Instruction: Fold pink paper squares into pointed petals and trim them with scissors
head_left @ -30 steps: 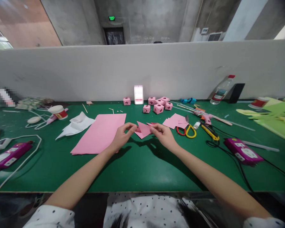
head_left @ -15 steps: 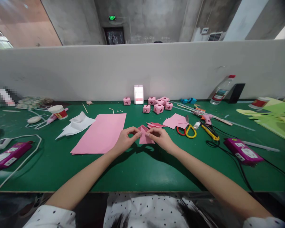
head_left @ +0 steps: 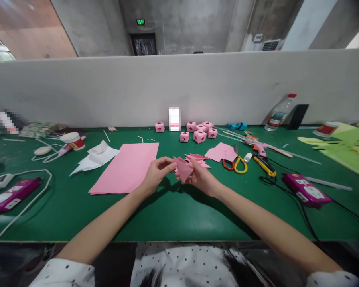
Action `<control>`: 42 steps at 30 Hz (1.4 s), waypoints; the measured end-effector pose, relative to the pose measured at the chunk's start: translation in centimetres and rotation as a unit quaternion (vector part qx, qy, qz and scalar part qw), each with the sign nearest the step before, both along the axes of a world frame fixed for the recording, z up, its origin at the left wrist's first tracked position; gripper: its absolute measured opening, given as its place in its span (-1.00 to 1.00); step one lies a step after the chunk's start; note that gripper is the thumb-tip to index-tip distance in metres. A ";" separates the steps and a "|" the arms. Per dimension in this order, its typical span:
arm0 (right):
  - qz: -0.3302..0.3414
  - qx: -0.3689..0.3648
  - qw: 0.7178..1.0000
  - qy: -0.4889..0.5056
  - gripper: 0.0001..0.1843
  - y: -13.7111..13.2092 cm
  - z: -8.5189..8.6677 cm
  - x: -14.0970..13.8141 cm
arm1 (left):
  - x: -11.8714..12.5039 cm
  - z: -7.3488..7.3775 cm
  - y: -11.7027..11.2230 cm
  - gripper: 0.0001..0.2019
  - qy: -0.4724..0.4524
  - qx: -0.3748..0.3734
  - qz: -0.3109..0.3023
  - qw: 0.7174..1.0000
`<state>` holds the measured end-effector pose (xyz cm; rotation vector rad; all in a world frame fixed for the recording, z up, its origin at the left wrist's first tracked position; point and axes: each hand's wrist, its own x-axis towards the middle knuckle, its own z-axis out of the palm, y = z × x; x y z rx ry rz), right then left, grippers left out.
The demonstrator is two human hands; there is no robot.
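Observation:
Between my hands, above the green table, is a small folded piece of pink paper [head_left: 184, 169]. My right hand [head_left: 204, 178] is closed on its right side, with fingers curled behind it. My left hand [head_left: 160, 171] pinches its upper left corner between thumb and fingertips. Just behind the hands lies a small pile of folded pink paper pieces [head_left: 199, 158], partly hidden by my right hand. Flat pink paper squares [head_left: 221, 152] rest to the right of that pile. Left of my left hand is a stack of large pink sheets [head_left: 131, 165].
Several pink paper cubes [head_left: 200, 136] stand near the partition, by a propped phone [head_left: 174, 119]. Scissors [head_left: 241, 165], a yellow cutter [head_left: 265, 166], a pink glue gun [head_left: 259, 148] and a purple box with cords [head_left: 306, 190] lie right. Crumpled white paper [head_left: 97, 157] and a cup [head_left: 73, 140] are left.
The folded pink paper has turned so a point faces down. My right hand has shifted its hold, its fingers now behind the paper, while my left hand pinches the upper left corner.

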<state>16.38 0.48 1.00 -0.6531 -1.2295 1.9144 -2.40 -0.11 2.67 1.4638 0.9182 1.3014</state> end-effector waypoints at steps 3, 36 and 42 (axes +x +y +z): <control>-0.037 0.087 0.995 -0.039 -0.45 0.1 0.2 0.1 | 0.1 0.2 0.0 -0.79 0.014 0.008 0.026 1.000; -0.203 0.210 0.938 -0.189 -0.59 0.6 0.2 0.9 | -0.2 0.4 -0.4 -0.70 0.106 -0.005 0.011 0.994; -0.202 0.217 0.930 -0.216 -0.58 1.0 0.6 1.4 | -0.4 0.3 -0.3 -0.66 0.141 0.008 -0.003 0.990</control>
